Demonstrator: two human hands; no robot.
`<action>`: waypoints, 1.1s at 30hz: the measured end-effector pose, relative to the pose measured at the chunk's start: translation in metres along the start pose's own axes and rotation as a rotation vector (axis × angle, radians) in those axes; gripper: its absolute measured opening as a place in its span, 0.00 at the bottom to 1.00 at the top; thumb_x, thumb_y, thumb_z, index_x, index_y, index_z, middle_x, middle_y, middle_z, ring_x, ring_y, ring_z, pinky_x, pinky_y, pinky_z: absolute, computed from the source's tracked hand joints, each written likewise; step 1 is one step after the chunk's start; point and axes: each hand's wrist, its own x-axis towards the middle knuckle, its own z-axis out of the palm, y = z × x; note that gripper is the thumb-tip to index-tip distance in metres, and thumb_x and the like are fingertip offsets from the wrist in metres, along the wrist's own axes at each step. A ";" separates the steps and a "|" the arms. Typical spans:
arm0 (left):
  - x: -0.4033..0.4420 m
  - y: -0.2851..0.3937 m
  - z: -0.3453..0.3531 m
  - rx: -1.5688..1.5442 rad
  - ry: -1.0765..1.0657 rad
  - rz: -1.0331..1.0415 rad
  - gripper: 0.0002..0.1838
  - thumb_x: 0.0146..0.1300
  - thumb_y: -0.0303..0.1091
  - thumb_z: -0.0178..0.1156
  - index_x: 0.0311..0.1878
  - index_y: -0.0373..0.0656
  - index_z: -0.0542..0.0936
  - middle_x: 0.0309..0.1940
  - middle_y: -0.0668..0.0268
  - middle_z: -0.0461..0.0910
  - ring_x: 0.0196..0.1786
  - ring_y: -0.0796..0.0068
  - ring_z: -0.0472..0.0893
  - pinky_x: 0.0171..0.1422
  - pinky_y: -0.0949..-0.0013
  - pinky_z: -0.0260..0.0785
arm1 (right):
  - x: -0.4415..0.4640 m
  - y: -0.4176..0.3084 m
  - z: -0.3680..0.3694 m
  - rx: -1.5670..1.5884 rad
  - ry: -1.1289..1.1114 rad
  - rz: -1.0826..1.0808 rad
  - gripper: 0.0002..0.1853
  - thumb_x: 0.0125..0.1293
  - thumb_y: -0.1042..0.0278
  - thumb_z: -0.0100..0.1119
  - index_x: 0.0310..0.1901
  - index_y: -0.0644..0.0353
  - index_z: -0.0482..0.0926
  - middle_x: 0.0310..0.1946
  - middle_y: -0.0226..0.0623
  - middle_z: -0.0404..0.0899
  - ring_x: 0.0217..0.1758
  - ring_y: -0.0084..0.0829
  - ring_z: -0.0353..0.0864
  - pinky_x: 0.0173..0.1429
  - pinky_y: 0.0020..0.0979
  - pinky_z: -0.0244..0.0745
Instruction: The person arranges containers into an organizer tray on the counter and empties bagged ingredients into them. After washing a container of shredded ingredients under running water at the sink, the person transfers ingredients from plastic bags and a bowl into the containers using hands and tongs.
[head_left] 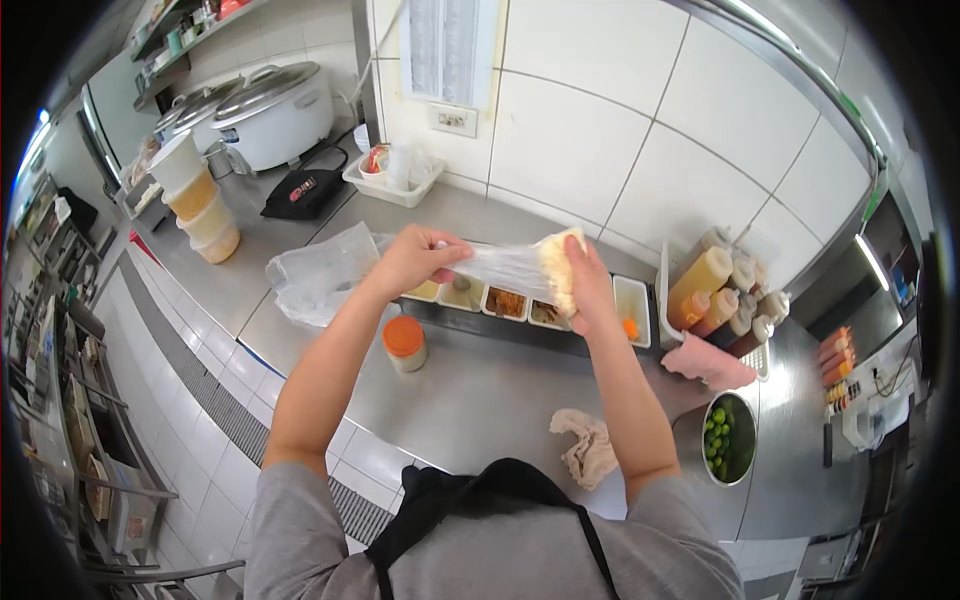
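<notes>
Between my hands stretches a clear plastic bag (505,270), its right end bulging with a pale yellow, lumpy food (558,268) whose kind I cannot make out. My left hand (422,260) pinches the twisted, thin end of the plastic. The fingers of my right hand (590,288) are wrapped round the filled end. Both hands are held above a row of small ingredient trays (508,303), partly hidden by the bag and the right hand. Below my left hand stands a jar with an orange lid (404,338). A crumpled clear plastic bag (325,275) lies left of that hand.
Squeeze bottles (705,275) fill a white basket at the right, with a pink cloth (708,362) at its front. A metal bowl of green limes (728,440) and a beige cloth (584,448) lie nearer. Stacked tubs (195,200) and rice cookers (275,115) stand at left.
</notes>
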 end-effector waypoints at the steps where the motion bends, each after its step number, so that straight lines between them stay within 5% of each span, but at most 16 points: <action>1: -0.002 0.003 -0.001 0.056 0.045 0.033 0.15 0.56 0.44 0.62 0.40 0.43 0.82 0.31 0.65 0.79 0.32 0.77 0.78 0.33 0.76 0.72 | 0.005 0.005 0.000 0.059 0.076 -0.076 0.28 0.63 0.53 0.54 0.59 0.61 0.62 0.42 0.37 0.74 0.33 0.25 0.76 0.27 0.28 0.71; 4: 0.004 0.001 -0.013 0.532 0.265 0.430 0.13 0.53 0.41 0.64 0.35 0.42 0.82 0.28 0.63 0.79 0.29 0.72 0.78 0.33 0.73 0.71 | 0.013 0.008 -0.006 -0.016 0.023 -0.103 0.28 0.62 0.54 0.55 0.58 0.63 0.62 0.42 0.39 0.75 0.36 0.27 0.76 0.33 0.28 0.73; 7: 0.033 -0.015 -0.022 0.724 0.342 0.528 0.09 0.49 0.37 0.63 0.33 0.46 0.82 0.28 0.58 0.77 0.31 0.55 0.77 0.39 0.62 0.70 | 0.028 -0.007 0.004 -0.285 -0.028 -0.162 0.27 0.62 0.56 0.55 0.57 0.64 0.62 0.39 0.39 0.75 0.34 0.27 0.76 0.28 0.28 0.71; 13: 0.083 -0.066 0.038 0.562 0.296 0.129 0.10 0.49 0.31 0.58 0.37 0.45 0.78 0.40 0.54 0.75 0.42 0.54 0.76 0.47 0.58 0.69 | 0.062 -0.030 0.058 -0.427 -0.178 0.033 0.22 0.58 0.59 0.59 0.48 0.63 0.67 0.33 0.37 0.75 0.27 0.25 0.77 0.21 0.26 0.71; 17: 0.087 -0.099 0.057 0.803 0.272 0.207 0.10 0.49 0.27 0.55 0.37 0.38 0.77 0.44 0.51 0.73 0.43 0.52 0.76 0.50 0.57 0.68 | 0.102 0.006 0.060 -0.555 -0.214 0.159 0.23 0.56 0.59 0.61 0.47 0.64 0.66 0.31 0.39 0.75 0.24 0.25 0.77 0.19 0.26 0.71; 23: 0.005 -0.016 0.056 0.316 0.503 0.363 0.19 0.48 0.30 0.61 0.46 0.39 0.74 0.39 0.55 0.75 0.42 0.55 0.77 0.44 0.61 0.70 | 0.106 0.005 0.063 -0.554 -0.133 0.181 0.28 0.56 0.60 0.60 0.53 0.63 0.59 0.38 0.46 0.72 0.26 0.32 0.78 0.20 0.29 0.73; 26: 0.002 -0.027 0.069 0.668 0.559 0.571 0.19 0.49 0.31 0.62 0.47 0.42 0.75 0.39 0.58 0.74 0.39 0.61 0.78 0.40 0.62 0.71 | 0.100 0.020 0.070 -0.446 -0.119 0.260 0.28 0.58 0.58 0.57 0.55 0.58 0.57 0.43 0.48 0.70 0.29 0.36 0.78 0.22 0.32 0.74; 33: 0.008 -0.038 0.040 0.341 0.594 0.526 0.06 0.54 0.28 0.60 0.34 0.37 0.80 0.31 0.56 0.79 0.27 0.65 0.81 0.32 0.70 0.74 | 0.120 0.020 0.053 -0.551 -0.220 0.392 0.18 0.57 0.58 0.53 0.47 0.55 0.68 0.41 0.39 0.70 0.26 0.33 0.76 0.23 0.29 0.68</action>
